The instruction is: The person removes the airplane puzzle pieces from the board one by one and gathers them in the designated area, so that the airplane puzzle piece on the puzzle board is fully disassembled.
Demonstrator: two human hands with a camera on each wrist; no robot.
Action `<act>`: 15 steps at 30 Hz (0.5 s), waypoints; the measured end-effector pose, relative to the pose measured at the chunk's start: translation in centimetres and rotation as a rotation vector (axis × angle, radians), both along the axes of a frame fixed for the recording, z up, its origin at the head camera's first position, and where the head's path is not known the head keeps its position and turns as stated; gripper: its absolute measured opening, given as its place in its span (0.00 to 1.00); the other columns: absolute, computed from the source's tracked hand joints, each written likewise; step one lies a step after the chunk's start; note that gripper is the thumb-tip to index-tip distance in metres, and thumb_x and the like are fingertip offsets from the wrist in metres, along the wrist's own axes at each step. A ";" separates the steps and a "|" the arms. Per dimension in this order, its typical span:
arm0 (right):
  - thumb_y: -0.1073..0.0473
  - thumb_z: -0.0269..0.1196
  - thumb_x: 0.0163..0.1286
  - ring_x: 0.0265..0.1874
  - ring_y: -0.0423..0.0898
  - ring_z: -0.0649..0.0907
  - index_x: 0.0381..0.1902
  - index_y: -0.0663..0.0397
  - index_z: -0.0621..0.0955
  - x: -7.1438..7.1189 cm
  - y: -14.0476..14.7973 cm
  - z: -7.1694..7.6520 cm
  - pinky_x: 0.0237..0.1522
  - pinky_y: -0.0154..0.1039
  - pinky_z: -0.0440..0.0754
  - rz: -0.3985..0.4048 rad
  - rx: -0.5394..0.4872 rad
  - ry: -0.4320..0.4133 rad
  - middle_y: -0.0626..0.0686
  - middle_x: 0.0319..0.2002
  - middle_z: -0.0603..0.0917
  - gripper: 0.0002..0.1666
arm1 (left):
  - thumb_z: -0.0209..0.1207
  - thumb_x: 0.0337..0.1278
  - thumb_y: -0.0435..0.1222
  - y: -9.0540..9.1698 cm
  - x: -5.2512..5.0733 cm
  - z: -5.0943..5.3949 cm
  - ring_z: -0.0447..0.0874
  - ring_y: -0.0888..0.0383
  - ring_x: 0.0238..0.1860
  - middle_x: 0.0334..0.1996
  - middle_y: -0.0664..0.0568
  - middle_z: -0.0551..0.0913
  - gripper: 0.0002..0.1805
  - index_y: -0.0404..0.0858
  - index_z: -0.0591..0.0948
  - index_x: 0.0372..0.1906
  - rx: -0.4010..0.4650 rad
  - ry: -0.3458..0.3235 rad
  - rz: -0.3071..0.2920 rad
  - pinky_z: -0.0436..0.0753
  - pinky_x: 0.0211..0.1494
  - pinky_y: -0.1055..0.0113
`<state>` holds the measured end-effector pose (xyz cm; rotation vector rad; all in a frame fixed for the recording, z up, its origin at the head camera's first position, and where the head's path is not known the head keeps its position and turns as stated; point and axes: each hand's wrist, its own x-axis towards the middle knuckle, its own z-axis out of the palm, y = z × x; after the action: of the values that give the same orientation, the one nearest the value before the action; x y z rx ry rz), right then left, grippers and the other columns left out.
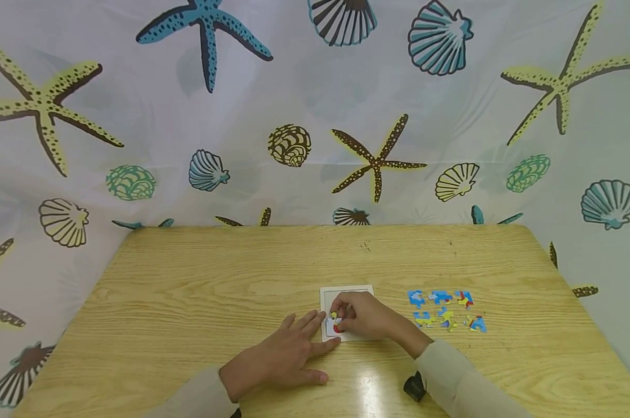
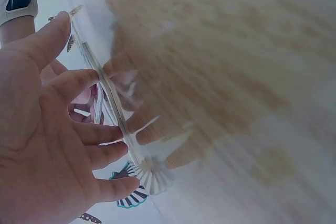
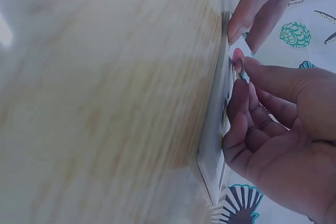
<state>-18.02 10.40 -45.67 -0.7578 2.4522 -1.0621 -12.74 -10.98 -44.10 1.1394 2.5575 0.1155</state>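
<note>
A white puzzle tray (image 1: 323, 297) lies on the table in the head view. My left hand (image 1: 289, 351) rests flat with fingers spread, its fingertips touching the tray's left and near edges. In the left wrist view, the left hand (image 2: 63, 114) shows straight fingers against the tray's edge (image 2: 107, 95). Above the tray's left part, my right hand (image 1: 364, 313) pinches a small puzzle piece (image 3: 241, 68) between thumb and fingertip. Red and yellow puzzle pieces (image 1: 338, 328) show by those fingers. The right hand covers much of the tray's inside.
Several loose puzzle pieces (image 1: 440, 297), blue, yellow and red, lie in two rows right of the tray. A black object (image 1: 414, 386) is beside the right sleeve. A curtain (image 1: 304, 87) printed with shells and starfish hangs behind the wooden table (image 1: 189, 278).
</note>
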 end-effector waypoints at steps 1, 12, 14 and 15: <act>0.66 0.63 0.63 0.27 0.38 0.78 0.41 0.56 0.78 0.0 0.0 0.0 0.33 0.30 0.75 0.004 -0.011 -0.001 0.48 0.32 0.80 0.09 | 0.48 0.60 0.63 0.0 0.0 0.0 0.49 0.41 0.75 0.74 0.37 0.52 0.36 0.56 0.63 0.71 0.001 0.001 0.000 0.56 0.69 0.36; 0.64 0.57 0.69 0.26 0.38 0.77 0.37 0.54 0.79 0.0 0.0 0.2 0.30 0.30 0.75 0.007 -0.034 0.035 0.50 0.30 0.82 0.03 | 0.47 0.59 0.64 -0.1 0.1 -0.2 0.48 0.41 0.75 0.74 0.37 0.52 0.36 0.56 0.63 0.71 -0.001 0.015 -0.006 0.57 0.68 0.36; 0.63 0.57 0.70 0.26 0.38 0.76 0.36 0.53 0.79 0.0 0.1 0.4 0.29 0.30 0.74 0.011 -0.040 0.021 0.51 0.30 0.81 0.03 | 0.47 0.59 0.64 -0.1 0.0 -0.3 0.47 0.41 0.75 0.74 0.37 0.52 0.36 0.56 0.63 0.71 -0.004 0.017 -0.007 0.57 0.68 0.36; 0.63 0.57 0.70 0.26 0.38 0.76 0.36 0.53 0.79 0.0 0.1 0.4 0.28 0.30 0.74 0.015 -0.047 0.015 0.52 0.31 0.81 0.03 | 0.46 0.59 0.64 -0.1 0.0 -0.3 0.46 0.41 0.75 0.74 0.37 0.52 0.36 0.56 0.63 0.71 -0.005 0.016 -0.007 0.57 0.68 0.36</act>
<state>-18.01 10.55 -45.23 -0.7996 2.4380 -1.1156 -12.77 -11.05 -44.36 1.1514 2.5661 0.0991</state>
